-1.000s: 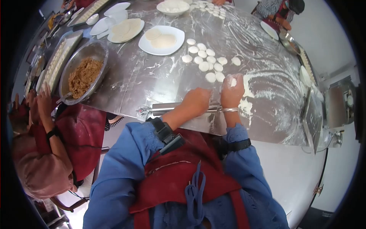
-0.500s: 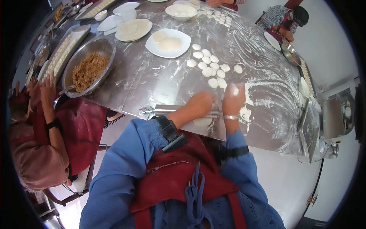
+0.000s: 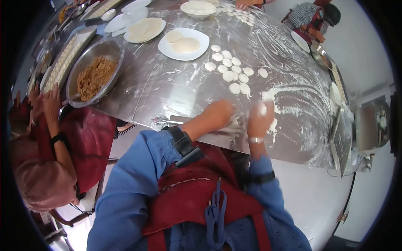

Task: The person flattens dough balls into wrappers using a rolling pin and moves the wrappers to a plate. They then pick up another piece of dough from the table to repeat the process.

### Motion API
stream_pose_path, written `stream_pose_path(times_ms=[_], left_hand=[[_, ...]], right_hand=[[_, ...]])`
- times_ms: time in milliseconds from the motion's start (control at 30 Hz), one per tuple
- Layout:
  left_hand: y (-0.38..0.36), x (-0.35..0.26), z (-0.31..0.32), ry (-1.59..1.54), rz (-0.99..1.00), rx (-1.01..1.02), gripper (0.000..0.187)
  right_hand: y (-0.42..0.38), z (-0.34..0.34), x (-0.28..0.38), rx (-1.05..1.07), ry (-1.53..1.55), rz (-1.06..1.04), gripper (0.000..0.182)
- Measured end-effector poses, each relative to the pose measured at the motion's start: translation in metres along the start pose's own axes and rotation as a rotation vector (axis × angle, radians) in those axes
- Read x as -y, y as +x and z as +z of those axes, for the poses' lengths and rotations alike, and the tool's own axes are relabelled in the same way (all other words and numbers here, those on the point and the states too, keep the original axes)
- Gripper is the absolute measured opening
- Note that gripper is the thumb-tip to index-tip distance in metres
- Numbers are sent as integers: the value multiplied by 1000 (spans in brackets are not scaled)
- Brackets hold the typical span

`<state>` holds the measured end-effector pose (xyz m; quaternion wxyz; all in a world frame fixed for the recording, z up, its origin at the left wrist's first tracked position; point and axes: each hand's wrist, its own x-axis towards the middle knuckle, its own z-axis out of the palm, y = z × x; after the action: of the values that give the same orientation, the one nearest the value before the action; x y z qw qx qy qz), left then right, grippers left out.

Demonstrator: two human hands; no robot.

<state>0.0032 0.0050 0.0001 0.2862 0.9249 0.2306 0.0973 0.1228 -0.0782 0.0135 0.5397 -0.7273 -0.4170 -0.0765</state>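
My left hand [image 3: 219, 114] is closed and a little blurred, low over the near edge of the steel table. What its fingers hold is hidden. My right hand [image 3: 260, 119] is curled just to its right, also blurred, with a white patch at the fingers that could be dough or flour. Under my left forearm lies a metal cylinder [image 3: 176, 119] like a rolling pin, partly covered. Ahead of both hands are several small flattened dough rounds [image 3: 228, 75]. Beyond them, a white plate [image 3: 165, 51] bears two thin dough wrappers [image 3: 185, 45].
To the left stand a steel bowl [image 3: 119, 56] of brown filling [image 3: 96, 77] and a long tray [image 3: 86, 37] of shaped dumplings. Another plate [image 3: 127, 38] holds stacked wrappers. Flour streaks the table [image 3: 297, 121]. A person [image 3: 46, 184] sits at left; another [image 3: 312, 19] works far right.
My right hand has shifted slightly right and nearer to me. My left hand is almost where it was. The pale disc seen below my hands earlier no longer shows clearly.
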Motion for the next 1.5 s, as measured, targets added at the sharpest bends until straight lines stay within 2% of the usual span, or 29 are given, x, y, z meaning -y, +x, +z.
stream_pose_path(times_ms=[67, 167, 200, 267, 367, 433, 500, 600, 633, 667, 733, 800, 833, 900, 933, 1000, 1033, 1100, 1133, 1233, 1333, 1400, 1433, 1500], left_hand=[[-8, 3, -5, -34, -33, -17, 12], [-15, 5, -7, -83, -44, -17, 12], [-17, 3, -6, -108, -37, -26, 12], [-6, 2, 2, -101, -52, -59, 14], [5, -3, 2, -103, -73, -87, 18], [5, -2, -2, -115, -78, -74, 18], [-4, 2, -3, -68, 23, -74, 14], [-12, 8, -4, -193, -59, -75, 14], [-12, 8, 0, -191, -57, -55, 14], [-7, 8, 5, -164, -41, -120, 15], [2, -1, 5, -135, -18, -203, 15], [8, -9, -1, -201, -84, -91, 16], [6, -6, -2, -204, -91, -106, 16], [-4, 3, 1, -55, 31, -86, 16], [-7, 6, -1, -59, 25, -83, 16], [-11, 8, -3, -160, -102, -79, 15], [-12, 7, 1, -161, -98, -57, 15], [-10, 6, 2, -137, -66, -121, 14], [-7, 4, 0, -132, -61, -129, 14], [-4, -1, -3, -157, -118, -129, 15], [-14, 4, -5, -42, -40, -73, 16], [-19, 10, -7, -138, -67, -151, 17], [-20, 10, -6, -135, -66, -138, 17], [-20, 4, -7, -137, -95, -68, 19]], right_hand=[[-32, -21, -4, 8, 198, 260, 10], [-44, -29, 4, -38, 213, 208, 10], [-32, -21, -2, -9, 47, 149, 12], [4, 4, 6, 24, 47, 41, 12], [19, 24, -3, -1, -9, 29, 13], [-1, 4, -1, 11, -4, 23, 13], [-25, -18, -3, 10, 82, 114, 13], [-40, -29, 2, 23, 168, 250, 14], [-30, -21, 1, 14, 114, 161, 14], [-10, -7, -1, 5, 62, 61, 15], [14, 17, 3, -18, 11, 20, 15], [17, 19, 7, -47, -15, -51, 15], [9, 11, 6, -38, -11, -63, 15], [-15, -12, -2, 2, 26, 27, 14], [-26, -19, -1, 8, 24, 31, 14], [-46, -29, 1, -24, 281, 362, 12], [-41, -26, 0, -35, 273, 381, 12], [-6, -2, -2, -23, 30, -19, 11], [5, 7, 0, -29, 35, -27, 11], [14, 18, 6, -10, 18, 38, 10], [-20, -16, 4, 27, 60, 54, 10], [-43, -33, 21, 40, 448, 503, 10], [-42, -32, 19, 33, 449, 514, 10], [-27, -23, 8, 32, 157, 231, 10]])
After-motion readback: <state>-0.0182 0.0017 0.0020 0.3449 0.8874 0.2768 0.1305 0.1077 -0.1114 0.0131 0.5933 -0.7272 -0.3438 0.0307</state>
